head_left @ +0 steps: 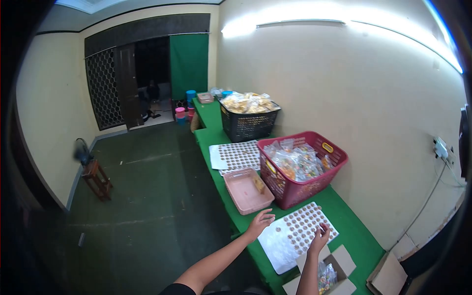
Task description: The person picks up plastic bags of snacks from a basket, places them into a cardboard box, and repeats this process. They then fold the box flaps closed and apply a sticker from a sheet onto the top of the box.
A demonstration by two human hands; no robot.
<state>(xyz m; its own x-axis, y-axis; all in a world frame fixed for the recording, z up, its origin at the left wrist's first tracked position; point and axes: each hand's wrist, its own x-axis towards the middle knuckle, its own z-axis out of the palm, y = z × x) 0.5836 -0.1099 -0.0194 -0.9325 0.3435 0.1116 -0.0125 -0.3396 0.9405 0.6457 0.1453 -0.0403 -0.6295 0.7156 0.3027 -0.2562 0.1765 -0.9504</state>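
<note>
A white sheet [278, 250] carrying rows of small round brown pieces lies on the green-covered table. My left hand [259, 224] hovers near the sheet's left edge, fingers apart and nothing visible in them. Over the right part of the sheet, my right hand [319, 240] has its fingers drawn together; whatever they may hold is too small to make out. Below my right forearm stands an open cardboard box [342, 260] with small, colourful packed items inside. Just beyond my left hand sits a shallow pink basket [245, 196] with a few yellowish pieces in it.
A maroon basket [295, 191] of clear packets and a black basket [248, 129] of yellowish packets stand along the wall side of the green table [350, 212]. Another dotted sheet [216, 158] lies beyond. A fan [82, 151] rests on a wooden stool [96, 169] at left.
</note>
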